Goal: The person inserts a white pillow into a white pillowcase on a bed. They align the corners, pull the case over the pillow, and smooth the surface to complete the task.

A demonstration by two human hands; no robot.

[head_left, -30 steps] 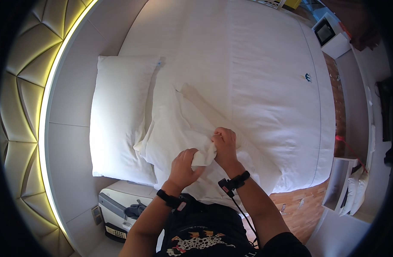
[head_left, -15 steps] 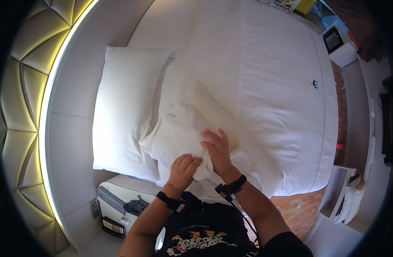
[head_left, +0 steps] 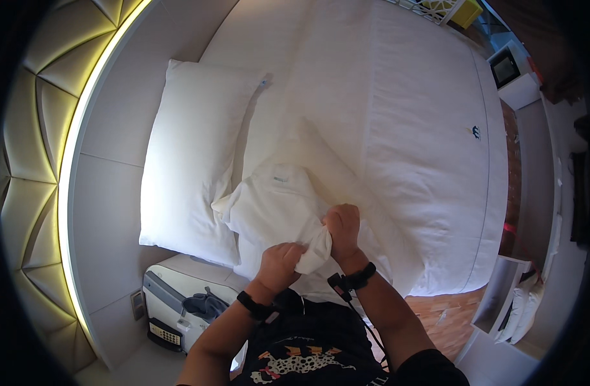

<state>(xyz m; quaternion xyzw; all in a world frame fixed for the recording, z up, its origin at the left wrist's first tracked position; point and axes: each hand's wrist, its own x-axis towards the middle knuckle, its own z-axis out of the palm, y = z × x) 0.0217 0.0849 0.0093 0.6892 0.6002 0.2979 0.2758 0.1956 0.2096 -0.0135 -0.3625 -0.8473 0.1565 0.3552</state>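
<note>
A loose white cloth (head_left: 269, 206) with a small grey-green mark near its far edge lies rumpled on the bed, close to me. Its exact kind is unclear. My left hand (head_left: 280, 262) has its fingers closed on the cloth's near edge. Just to the right, my right hand (head_left: 344, 225) is closed round a bunched part of the same edge. Between the two hands the fabric is lifted and stretched in a fold. Both wrists wear black straps with small devices, and a cable runs from the right one.
A white pillow (head_left: 195, 154) lies left of the cloth on the white bed sheet (head_left: 423, 128). At the lower left, a bedside table (head_left: 179, 283) carries a dark cloth item (head_left: 205, 305) and a phone (head_left: 164, 333). Right of the bed stand low shelves (head_left: 501, 293).
My right hand has gone from spread fingers to a closed grip on the cloth, slightly further right. The near edge is now pulled up between my hands.
</note>
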